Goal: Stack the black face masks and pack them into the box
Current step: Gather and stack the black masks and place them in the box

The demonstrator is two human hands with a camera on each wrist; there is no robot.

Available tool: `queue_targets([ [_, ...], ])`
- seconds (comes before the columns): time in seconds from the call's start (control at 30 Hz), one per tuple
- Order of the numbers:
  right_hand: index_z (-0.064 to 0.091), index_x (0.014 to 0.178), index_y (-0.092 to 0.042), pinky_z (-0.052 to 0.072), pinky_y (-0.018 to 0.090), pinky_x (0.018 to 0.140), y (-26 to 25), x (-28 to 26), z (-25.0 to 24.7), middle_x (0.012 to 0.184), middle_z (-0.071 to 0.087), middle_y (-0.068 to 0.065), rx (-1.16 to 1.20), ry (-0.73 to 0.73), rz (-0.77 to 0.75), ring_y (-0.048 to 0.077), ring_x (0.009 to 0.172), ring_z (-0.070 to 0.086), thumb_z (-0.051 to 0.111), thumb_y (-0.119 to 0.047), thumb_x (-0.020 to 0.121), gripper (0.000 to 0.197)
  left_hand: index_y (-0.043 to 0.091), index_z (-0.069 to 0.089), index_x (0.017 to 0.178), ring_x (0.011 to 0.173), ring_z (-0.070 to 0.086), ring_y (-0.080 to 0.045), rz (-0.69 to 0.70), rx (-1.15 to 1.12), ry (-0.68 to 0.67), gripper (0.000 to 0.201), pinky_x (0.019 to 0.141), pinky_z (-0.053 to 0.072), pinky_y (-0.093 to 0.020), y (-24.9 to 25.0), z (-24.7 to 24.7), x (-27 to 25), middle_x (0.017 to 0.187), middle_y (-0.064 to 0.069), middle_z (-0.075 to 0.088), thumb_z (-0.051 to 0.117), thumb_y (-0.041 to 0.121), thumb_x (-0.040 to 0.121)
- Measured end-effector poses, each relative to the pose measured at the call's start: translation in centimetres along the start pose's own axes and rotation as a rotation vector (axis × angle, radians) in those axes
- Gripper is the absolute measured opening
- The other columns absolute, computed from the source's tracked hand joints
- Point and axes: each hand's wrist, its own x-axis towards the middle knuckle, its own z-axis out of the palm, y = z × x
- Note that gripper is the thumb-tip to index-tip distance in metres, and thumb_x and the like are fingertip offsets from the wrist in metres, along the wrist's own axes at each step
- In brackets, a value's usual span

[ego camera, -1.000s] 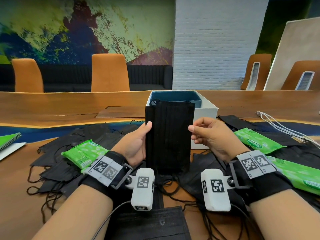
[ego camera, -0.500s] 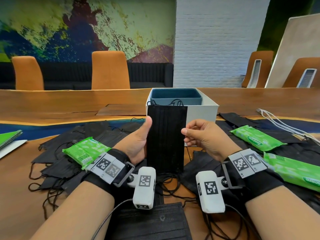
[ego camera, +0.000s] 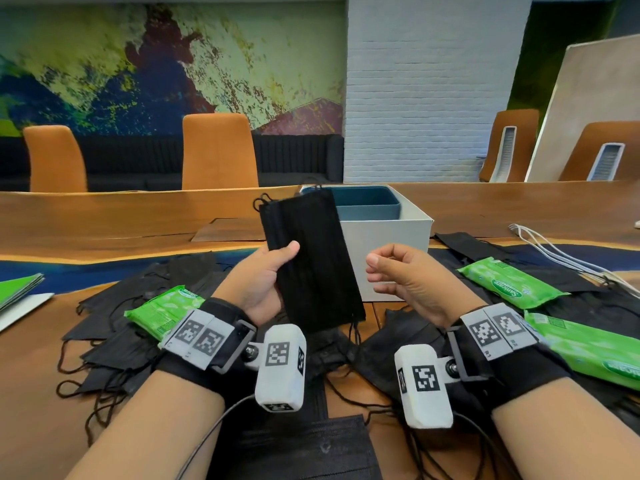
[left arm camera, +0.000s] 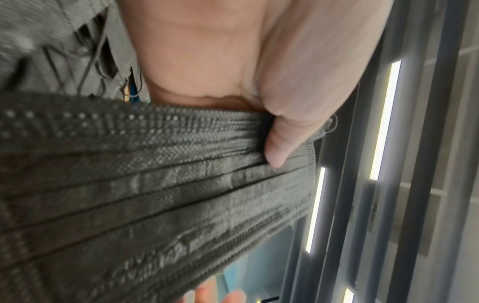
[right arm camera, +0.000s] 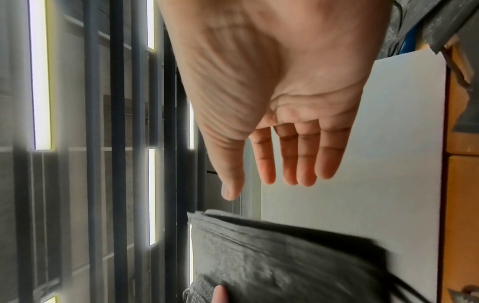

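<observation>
My left hand (ego camera: 265, 278) grips a stack of black face masks (ego camera: 311, 261) upright and tilted left, thumb pressed on its front face; the left wrist view shows the thumb (left arm camera: 282, 143) on the pleated masks (left arm camera: 155, 194). My right hand (ego camera: 398, 271) hovers just right of the stack, empty, fingers loosely extended (right arm camera: 298, 155), apart from the masks (right arm camera: 285, 262). The white box (ego camera: 384, 251) with a blue insert (ego camera: 367, 202) stands open behind the stack. More black masks (ego camera: 138, 327) lie scattered on the table.
Green wipe packets lie on the masks at left (ego camera: 162, 310) and right (ego camera: 505, 285), (ego camera: 585, 344). A white cable (ego camera: 568, 254) runs at far right, green and white papers (ego camera: 17, 292) at far left. Orange chairs (ego camera: 218, 150) stand beyond the wooden table (ego camera: 104, 216).
My right hand has let go of the mask stack and drawn back to the right. The left hand alone now holds the stack, which has tilted left and risen slightly.
</observation>
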Motion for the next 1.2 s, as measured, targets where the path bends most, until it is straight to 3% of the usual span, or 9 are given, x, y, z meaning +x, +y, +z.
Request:
queue_targets([
  [0.13,0.061,0.099,-0.011,0.051,0.03,0.086,-0.4,0.0,0.7,0.097,0.065,0.005,0.039,-0.071,0.045,0.016,0.092,0.062,0.062,-0.035,0.081,0.03,0.014,0.046,0.136,0.103,0.066,-0.028,0.114,-0.078,0.043,0.036,0.072,0.056,-0.044,2.2,0.5,0.9,0.124,-0.015,0.063,0.038,0.014,0.101],
  [0.33,0.06,0.109,-0.007,0.05,0.033,0.092,-3.1,-0.1,2.9,0.105,0.067,0.011,0.155,-0.184,0.086,0.02,0.097,0.064,0.062,-0.026,0.083,0.032,0.012,0.046,0.137,0.105,0.064,-0.028,0.197,-0.134,0.04,0.038,0.08,0.053,-0.049,6.5,3.0,1.3,0.127,-0.014,0.062,0.038,0.021,0.102],
  [0.43,0.057,0.118,-0.005,0.049,0.039,0.094,-5.0,-0.1,4.1,0.111,0.068,0.015,0.265,-0.193,0.056,0.026,0.098,0.064,0.057,-0.013,0.092,0.027,0.011,0.047,0.137,0.099,0.067,-0.027,0.191,-0.147,0.037,0.039,0.07,0.056,-0.045,7.5,4.5,0.8,0.123,-0.013,0.064,0.037,0.026,0.102],
  [0.57,0.055,0.119,-0.008,0.058,0.035,0.076,-7.8,-0.1,4.1,0.109,0.069,0.012,0.371,-0.065,-0.08,0.023,0.086,0.069,0.053,-0.004,0.095,0.024,0.006,0.052,0.128,0.101,0.065,-0.027,0.225,-0.192,-0.018,0.032,0.066,0.06,-0.039,7.5,5.6,-0.4,0.117,-0.014,0.065,0.038,0.017,0.102],
  [0.7,0.058,0.102,-0.012,0.058,0.028,0.062,-9.5,-0.3,2.8,0.097,0.067,0.006,0.305,0.039,-0.117,0.016,0.074,0.067,0.053,-0.005,0.095,0.012,0.011,0.06,0.103,0.093,0.066,-0.023,0.25,-0.115,0.014,0.016,0.073,0.059,-0.039,8.1,5.1,-1.4,0.103,-0.01,0.068,0.045,0.013,0.099],
  [0.8,0.058,0.091,-0.012,0.051,0.021,0.054,-9.8,-0.2,1.7,0.086,0.064,0.007,0.222,0.144,-0.106,0.012,0.054,0.063,0.054,-0.006,0.095,0.008,0.013,0.057,0.108,0.085,0.068,-0.021,0.23,0.028,0.043,0.013,0.061,0.06,-0.031,8.6,4.2,-1.7,0.103,-0.009,0.068,0.049,0.01,0.097],
  [0.93,0.058,0.088,-0.008,0.052,0.016,0.048,-10.4,0.2,0.5,0.082,0.064,0.009,0.296,0.242,-0.08,0.012,0.051,0.065,0.049,-0.004,0.097,0.013,0.015,0.056,0.107,0.071,0.071,-0.014,0.186,0.191,0.043,0.016,0.047,0.054,-0.017,8.9,3.8,-1.7,0.103,-0.008,0.066,0.048,0.006,0.097],
  [1.1,0.056,0.087,-0.006,0.048,0.017,0.051,-11.2,1.1,0.0,0.076,0.064,0.008,0.228,0.291,-0.015,0.018,0.063,0.062,0.044,-0.006,0.1,0.017,0.01,0.049,0.114,0.053,0.068,-0.014,0.09,0.313,0.076,0.015,0.04,0.051,-0.017,8.5,4.2,-0.4,0.085,-0.014,0.066,0.043,0.009,0.1],
  [1.2,0.054,0.09,0.0,0.05,0.016,0.044,-11.7,2.1,-0.7,0.08,0.063,0.014,0.302,0.311,0.034,0.021,0.069,0.062,0.046,-0.003,0.098,0.011,0.005,0.05,0.113,0.049,0.063,-0.01,0.064,0.349,0.098,0.016,0.04,0.048,-0.015,8.5,3.9,0.9,0.075,-0.012,0.063,0.044,0.013,0.1],
])
